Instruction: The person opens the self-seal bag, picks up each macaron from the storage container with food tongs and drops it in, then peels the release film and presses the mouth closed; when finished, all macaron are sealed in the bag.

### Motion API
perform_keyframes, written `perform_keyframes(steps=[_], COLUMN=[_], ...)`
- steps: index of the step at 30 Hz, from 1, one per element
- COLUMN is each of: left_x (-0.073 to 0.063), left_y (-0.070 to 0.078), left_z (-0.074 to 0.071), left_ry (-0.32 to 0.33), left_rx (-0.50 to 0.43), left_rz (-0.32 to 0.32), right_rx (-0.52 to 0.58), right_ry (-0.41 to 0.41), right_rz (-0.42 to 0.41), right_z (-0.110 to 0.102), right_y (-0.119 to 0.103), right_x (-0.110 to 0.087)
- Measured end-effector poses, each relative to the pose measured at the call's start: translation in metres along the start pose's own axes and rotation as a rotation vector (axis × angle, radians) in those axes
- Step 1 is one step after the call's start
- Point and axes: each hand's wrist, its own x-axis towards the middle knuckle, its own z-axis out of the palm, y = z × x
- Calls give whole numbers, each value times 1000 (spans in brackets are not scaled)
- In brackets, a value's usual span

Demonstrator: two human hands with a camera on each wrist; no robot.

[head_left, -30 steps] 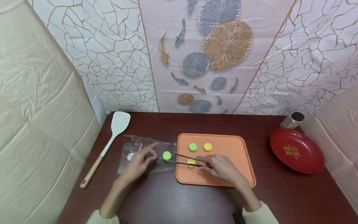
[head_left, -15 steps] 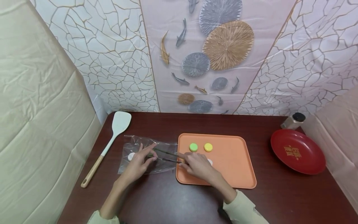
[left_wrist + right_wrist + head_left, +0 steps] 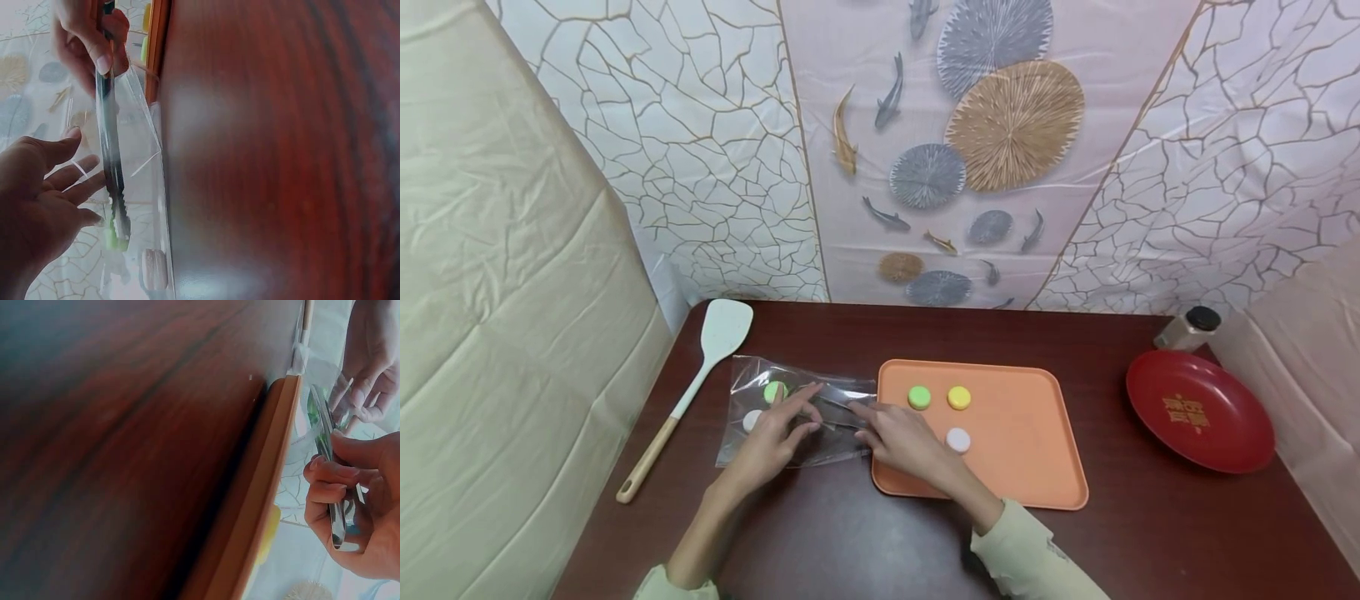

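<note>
Right hand (image 3: pixel 898 437) is gripping the tongs (image 3: pixel 338 525), fingers curled round them, tips pointing toward 10 o'clock at a green macaron (image 3: pixel 775 390) inside the clear bag (image 3: pixel 831 447). Left hand (image 3: pixel 777 432) is resting against the bag, fingers loosely parted. From the green macaron, a white macaron (image 3: pixel 751 420) is lying at 7 o'clock; an orange tray (image 3: pixel 1018 467) is sitting at 3.

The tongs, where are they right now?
In the left wrist view, the tongs run lengthwise left of centre, held near the top by the right hand, with their tips inside the clear bag, at a green macaron.
</note>
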Motion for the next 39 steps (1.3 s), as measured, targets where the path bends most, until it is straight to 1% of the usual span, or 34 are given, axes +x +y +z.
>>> perform_keyframes(steps=[2,3,4,5,6,7,8,9,10,11,12,13,14,15,16,17,18,22,24,26,30,33,34,37,38,39], left_x=[1,2,5,7,8,10,8,10,8,6,5,6,4,6,4,4,5,0,-1,-1,-2,-2,0,0,1,1], left_y=[2,10,20,29,30,36,28,34,25,15,12,18,14,21,13,16,15,-18,-26,-32,-34,-33,-22,-18,-13,-11], left_z=[0,-2,-4,-7,-7,-8,-6,-8,-5,-3,-2,-4,-3,-5,-2,-3,-3,5,6,6,6,6,2,2,0,0], left_ry=[3,8,13,17,25,21,16,7,5,6,11,8,18,29,37,41,40,0,-22,-39,-49,-31,-26,5,10,16], left_rx=[-8,-12,-12,-12,-25,-21,-17,-13,-12,-19,-17,1,-1,-6,-8,-9,-6,24,46,58,49,39,34,25,22,17], left_rz=[3,7,13,15,30,8,-3,-31,-28,-17,-9,-26,-13,-2,20,22,9,2,-11,-15,-35,-30,-15,4,11,12], right_rx=[-2,-14,-21,-13,-10,15,22,15,23,21,7,-1,-16,-18,-21,-24,-26,-18,-12,-17,-8,23,37,73,78,92], right_ry=[23,43,52,51,42,26,12,6,-8,-14,-14,-9,-10,-8,-11,-15,-20,-55,-71,-87,-119,-137,-141,-135,-127,-134], right_rz=[-18,-34,-36,-26,-7,21,51,71,101,119,128,129,133,131,126,119,110,84,80,80,91,93,92,65,48,48], right_z=[9,17,19,19,17,5,-1,-4,-12,-14,-15,-15,-15,-15,-15,-15,-15,-12,-10,-8,-5,-3,-3,4,11,13], right_y=[8,16,17,17,16,5,0,-3,-9,-10,-10,-9,-8,-8,-8,-8,-9,-12,-14,-15,-18,-18,-17,-8,-1,3], right_x=[4,6,8,10,11,11,12,13,14,15,16,17,18,19,20,20,21,25,28,32,39,41,41,41,41,41])
